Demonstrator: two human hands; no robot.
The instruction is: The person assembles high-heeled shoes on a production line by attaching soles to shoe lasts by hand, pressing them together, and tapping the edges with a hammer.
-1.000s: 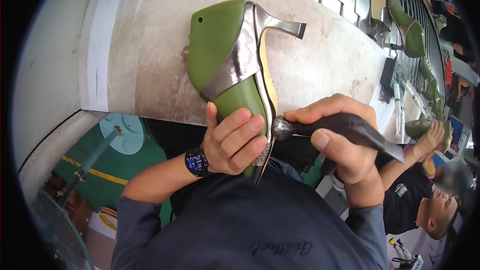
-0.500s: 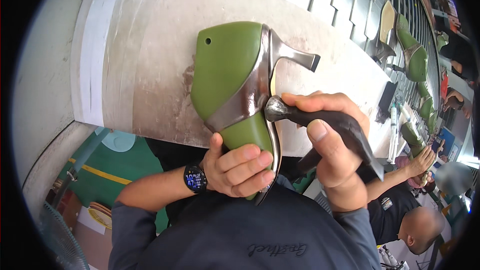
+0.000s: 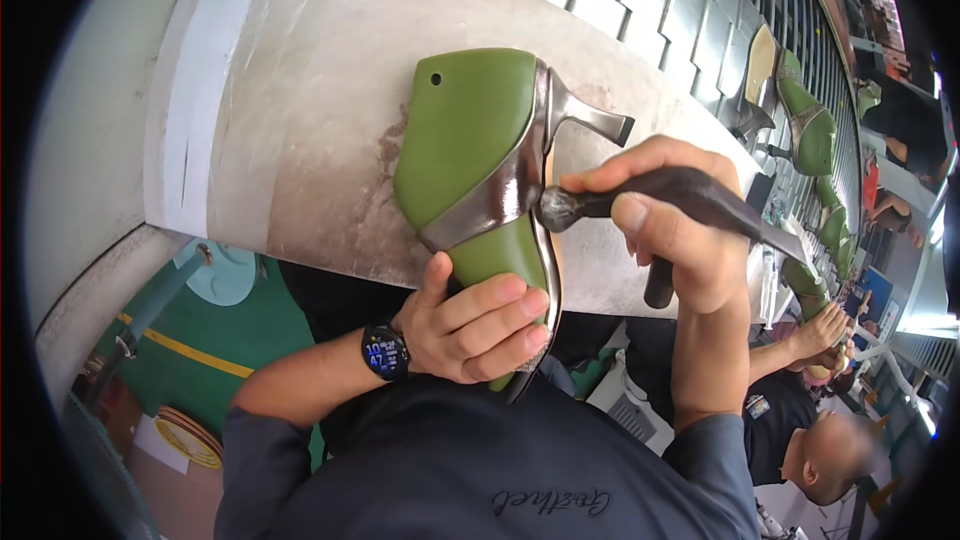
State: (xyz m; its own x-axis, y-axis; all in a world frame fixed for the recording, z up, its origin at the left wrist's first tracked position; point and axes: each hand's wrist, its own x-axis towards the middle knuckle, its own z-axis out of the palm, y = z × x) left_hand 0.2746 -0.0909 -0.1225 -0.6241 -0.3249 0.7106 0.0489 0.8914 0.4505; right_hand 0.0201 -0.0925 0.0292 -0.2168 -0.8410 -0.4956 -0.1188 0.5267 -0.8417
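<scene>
Over the near edge of your bench (image 3: 330, 120), you've got a metallic heeled shoe (image 3: 505, 185) on a green last (image 3: 468, 125), toe end poking off toward you. Your left hand (image 3: 470, 330)'s wrapped round that toe end, and your right hand (image 3: 690, 240)'s gripping a dark hammer (image 3: 700, 195), its round face right by the sole edge, can't tell if touching. More shoes (image 3: 810, 135) lie past the bench's far right corner.

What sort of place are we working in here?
Probably a shoe workshop or factory line. The left hand steadies a metallic high-heeled shoe on a green last, the right hand grips a hammer-like tool, and more green lasts line a conveyor-like metal track.
</scene>
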